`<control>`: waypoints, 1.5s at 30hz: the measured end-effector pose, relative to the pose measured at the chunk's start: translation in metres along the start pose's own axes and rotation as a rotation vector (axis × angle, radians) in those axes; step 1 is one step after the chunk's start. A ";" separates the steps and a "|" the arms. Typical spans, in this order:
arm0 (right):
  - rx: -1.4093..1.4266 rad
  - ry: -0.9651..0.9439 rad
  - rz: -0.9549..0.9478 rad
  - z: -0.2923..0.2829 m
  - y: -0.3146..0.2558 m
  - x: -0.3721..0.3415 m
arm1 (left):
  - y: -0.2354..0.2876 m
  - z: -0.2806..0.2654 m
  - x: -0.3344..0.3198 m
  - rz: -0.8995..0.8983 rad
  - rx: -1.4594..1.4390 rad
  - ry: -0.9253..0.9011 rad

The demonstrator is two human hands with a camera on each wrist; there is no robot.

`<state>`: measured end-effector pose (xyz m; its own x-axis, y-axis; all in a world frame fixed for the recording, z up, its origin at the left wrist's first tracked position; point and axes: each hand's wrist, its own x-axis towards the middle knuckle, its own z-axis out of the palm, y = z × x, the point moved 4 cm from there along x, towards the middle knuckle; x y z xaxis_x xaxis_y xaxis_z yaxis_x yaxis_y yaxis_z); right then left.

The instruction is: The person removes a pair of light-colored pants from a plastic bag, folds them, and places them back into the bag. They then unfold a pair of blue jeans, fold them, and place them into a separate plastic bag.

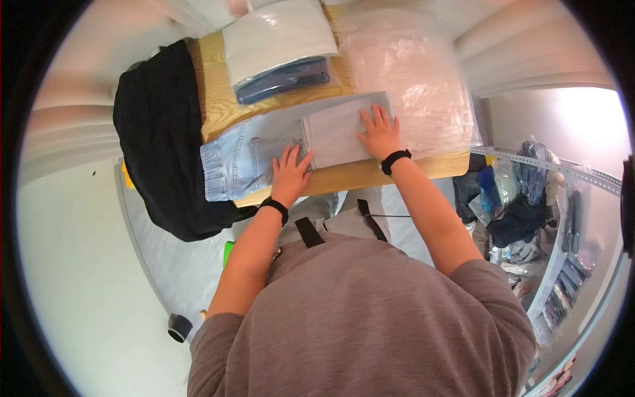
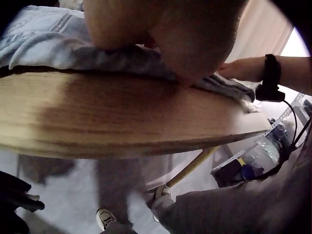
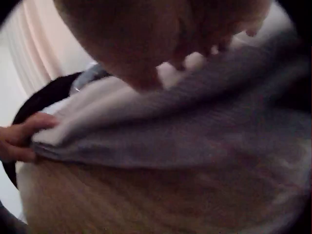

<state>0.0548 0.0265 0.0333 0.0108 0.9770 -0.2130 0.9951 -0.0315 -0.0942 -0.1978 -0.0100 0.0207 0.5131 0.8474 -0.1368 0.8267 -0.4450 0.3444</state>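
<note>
A pair of light blue jeans (image 1: 231, 159) with an elastic waistband lies along the front of the wooden table (image 1: 218, 109), its pale grey leg end folded back toward the waist. My left hand (image 1: 290, 177) rests with straight fingers on the jeans at the hem of the folded leg. On the right, my right hand (image 1: 381, 135) lies spread on the folded leg near the fold. In the right wrist view, the grey cloth (image 3: 161, 131) shows creases under the hand, and the left hand (image 3: 29, 136) touches its hem end.
Behind the jeans is a stack of bagged folded garments (image 1: 281, 46). Clear plastic bags (image 1: 417, 79) cover the table's right side. A black garment (image 1: 159, 139) hangs over the left edge. A metal rack (image 1: 549, 165) with bagged clothes stands to the right.
</note>
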 end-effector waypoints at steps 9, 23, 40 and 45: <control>0.423 -0.018 -0.395 0.024 -0.108 -0.032 | -0.013 -0.005 -0.003 -0.044 -0.285 -0.017; 0.519 0.004 -0.360 0.033 -0.110 -0.027 | -0.023 -0.003 -0.005 0.025 -0.285 -0.075; 0.163 -0.001 -0.486 0.029 -0.122 -0.027 | -0.147 -0.097 -0.088 -0.699 0.077 0.619; 0.225 -0.009 -0.499 0.025 -0.120 -0.029 | -0.198 -0.064 -0.090 -0.875 -0.302 0.174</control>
<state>-0.0679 -0.0031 0.0265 -0.4592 0.8829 -0.0978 0.8335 0.3902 -0.3913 -0.4229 0.0203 0.0239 -0.3235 0.8875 -0.3282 0.7948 0.4431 0.4147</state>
